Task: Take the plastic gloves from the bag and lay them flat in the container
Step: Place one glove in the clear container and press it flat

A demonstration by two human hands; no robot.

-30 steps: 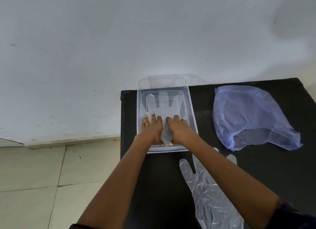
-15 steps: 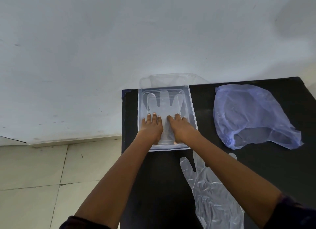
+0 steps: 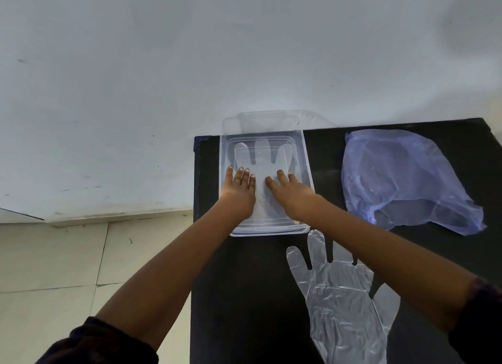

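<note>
A black tabletop (image 3: 244, 282) stands against a plain white wall (image 3: 190, 51), with pale floor tiles (image 3: 54, 268) to its left. Both hands, left hand (image 3: 239, 192) and right hand (image 3: 290, 194), press flat with straight fingers on a clear plastic glove (image 3: 262, 157) inside the transparent container (image 3: 305, 157). Another glove (image 3: 339, 304) lies nearer on the tabletop; the bluish plastic bag (image 3: 402, 179) sits to the right.
</note>
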